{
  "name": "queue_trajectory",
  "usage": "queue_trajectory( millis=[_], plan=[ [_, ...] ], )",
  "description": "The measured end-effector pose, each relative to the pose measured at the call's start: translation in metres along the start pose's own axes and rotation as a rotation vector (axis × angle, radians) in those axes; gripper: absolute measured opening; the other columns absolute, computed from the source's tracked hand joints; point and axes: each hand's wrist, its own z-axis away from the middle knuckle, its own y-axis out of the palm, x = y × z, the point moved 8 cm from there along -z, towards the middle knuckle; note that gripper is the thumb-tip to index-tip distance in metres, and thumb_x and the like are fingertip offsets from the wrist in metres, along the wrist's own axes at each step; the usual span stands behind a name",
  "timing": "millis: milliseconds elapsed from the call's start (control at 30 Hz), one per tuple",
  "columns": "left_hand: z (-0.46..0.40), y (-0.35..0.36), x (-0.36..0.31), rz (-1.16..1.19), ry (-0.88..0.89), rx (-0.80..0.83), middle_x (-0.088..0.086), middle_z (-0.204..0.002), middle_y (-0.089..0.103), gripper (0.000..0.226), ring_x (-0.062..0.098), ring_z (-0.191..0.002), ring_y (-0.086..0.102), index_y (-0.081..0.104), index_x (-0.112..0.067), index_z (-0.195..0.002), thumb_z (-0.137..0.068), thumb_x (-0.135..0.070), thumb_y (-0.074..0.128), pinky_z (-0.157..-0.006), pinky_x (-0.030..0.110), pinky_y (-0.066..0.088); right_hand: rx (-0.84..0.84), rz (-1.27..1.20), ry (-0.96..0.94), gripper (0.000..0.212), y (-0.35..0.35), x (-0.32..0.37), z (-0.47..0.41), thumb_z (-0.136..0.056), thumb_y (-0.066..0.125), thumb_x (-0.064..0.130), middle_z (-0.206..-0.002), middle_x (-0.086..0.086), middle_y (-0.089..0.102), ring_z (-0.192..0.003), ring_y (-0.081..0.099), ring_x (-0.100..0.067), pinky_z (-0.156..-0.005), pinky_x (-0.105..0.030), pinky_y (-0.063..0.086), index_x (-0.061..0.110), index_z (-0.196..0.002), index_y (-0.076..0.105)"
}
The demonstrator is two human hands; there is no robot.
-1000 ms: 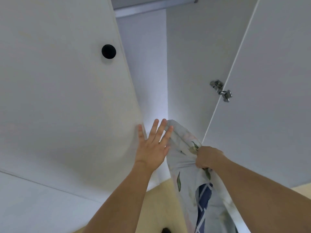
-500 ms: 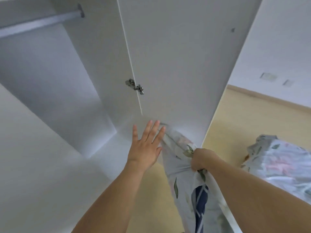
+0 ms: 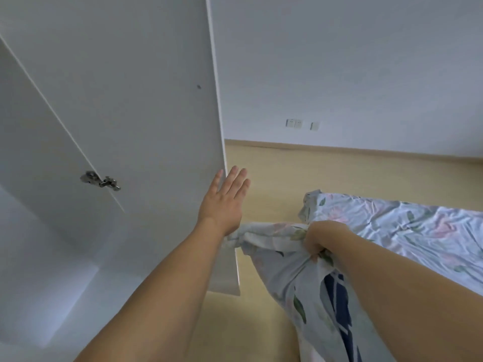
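Observation:
My left hand [image 3: 224,202] is flat with straight fingers at the free edge of the white wardrobe door [image 3: 146,121], which stands open. My right hand [image 3: 320,239] grips a bunched floral pillowcase or pillow [image 3: 300,278], pale with green leaves and a dark blue patch; it hangs from my fist down toward the bottom of the view. Whether my left fingers touch the door edge is hard to tell.
A metal hinge [image 3: 100,181] joins the door to the wardrobe side panel [image 3: 34,158]. A bed with a matching floral sheet [image 3: 407,226] lies at right. Light wooden floor [image 3: 339,173] runs to a white wall with sockets [image 3: 294,123].
My view swung right, from the wardrobe interior to the room and bed. My left hand moved from inside the wardrobe to the right door's free edge. My right hand kept its grip on the fabric.

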Motion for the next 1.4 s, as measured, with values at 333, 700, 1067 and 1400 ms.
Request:
queue_trajectory(
  millis=[333,700,1067,1400],
  plan=[
    [-0.032,0.010,0.001,-0.386,-0.067,0.251,0.015,-0.162,0.005,0.067,0.033,-0.148,-0.010,0.010,-0.004,-0.153,-0.092,-0.029,0.021,-0.111,0.053,-0.020,0.099,-0.017,0.069,0.071,0.008,-0.021,-0.018,-0.092,0.059,0.024,-0.143,-0.009,0.043,-0.127,0.047,-0.030,-0.103,-0.041,0.043,0.018,-0.152,0.020],
    [0.000,0.012,-0.016,-0.367,0.038,0.145,0.007,-0.100,0.058,0.031,0.027,-0.104,0.045,0.066,-0.017,-0.101,-0.090,-0.019,0.037,-0.102,0.044,0.028,0.131,0.071,-0.175,0.049,0.015,0.041,-0.054,-0.084,0.067,0.034,-0.082,-0.005,0.054,-0.081,0.059,-0.027,-0.092,-0.039,0.053,0.005,-0.121,0.056],
    [0.134,0.039,0.025,-0.325,-0.155,0.295,0.001,-0.087,0.059,0.038,0.020,-0.086,0.052,0.069,-0.019,-0.085,-0.071,-0.010,0.035,-0.090,0.029,0.037,0.228,0.475,-0.515,0.060,0.032,0.176,-0.015,-0.087,0.066,0.043,-0.132,-0.008,0.058,-0.117,0.056,-0.028,-0.096,-0.035,0.045,0.006,-0.134,0.054],
    [0.273,0.064,0.126,-0.424,-0.553,0.500,0.025,-0.156,0.014,0.065,0.038,-0.144,0.011,0.014,0.006,-0.150,-0.091,-0.020,0.022,-0.117,0.049,-0.011,0.198,0.810,-0.729,0.075,0.076,0.299,0.044,-0.082,0.071,0.044,-0.137,-0.012,0.050,-0.122,0.051,-0.031,-0.107,-0.041,0.040,0.004,-0.140,0.045]
  ],
)
